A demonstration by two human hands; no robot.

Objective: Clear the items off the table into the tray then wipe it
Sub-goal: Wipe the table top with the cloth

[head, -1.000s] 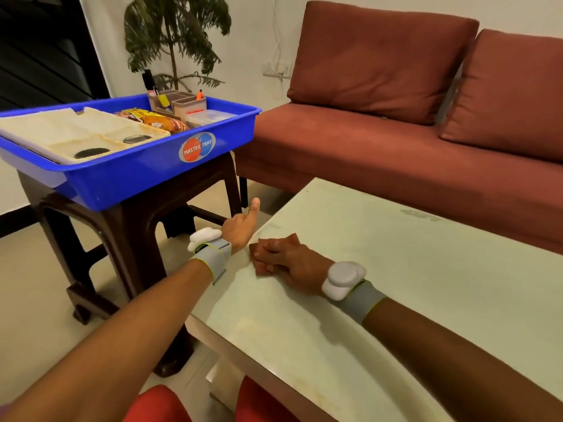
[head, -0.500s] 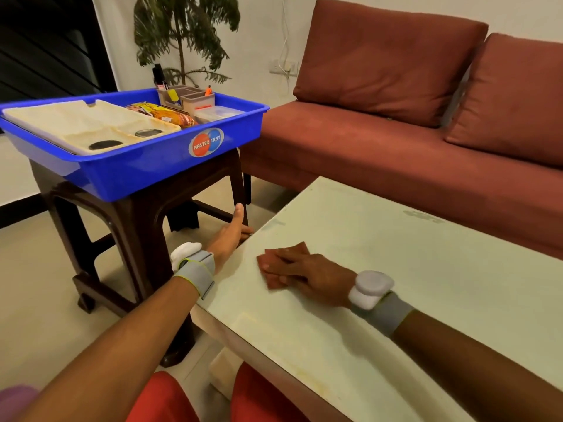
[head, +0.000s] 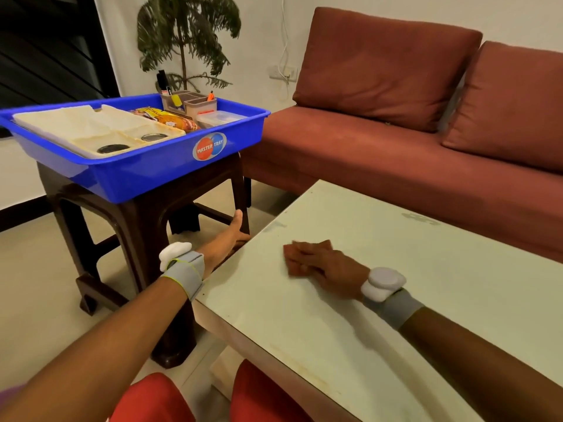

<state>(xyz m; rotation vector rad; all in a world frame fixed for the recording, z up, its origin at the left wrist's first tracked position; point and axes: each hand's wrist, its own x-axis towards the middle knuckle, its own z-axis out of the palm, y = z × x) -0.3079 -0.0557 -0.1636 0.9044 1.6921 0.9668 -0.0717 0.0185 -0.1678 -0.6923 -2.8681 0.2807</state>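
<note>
Head | right grip (head: 324, 263) flat on cloth (head: 289, 254) | left grip (head: 230, 237) relaxed, table (head: 335, 330) edge | tray (head: 164, 173) on stool (head: 134, 220)

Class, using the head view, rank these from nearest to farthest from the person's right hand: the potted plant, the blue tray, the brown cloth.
1. Brown cloth: on the table, pressed flat under the right hand.
2. Blue tray: off to the left, on the dark stool.
3. Potted plant: behind the tray, at the back of the room.
</note>
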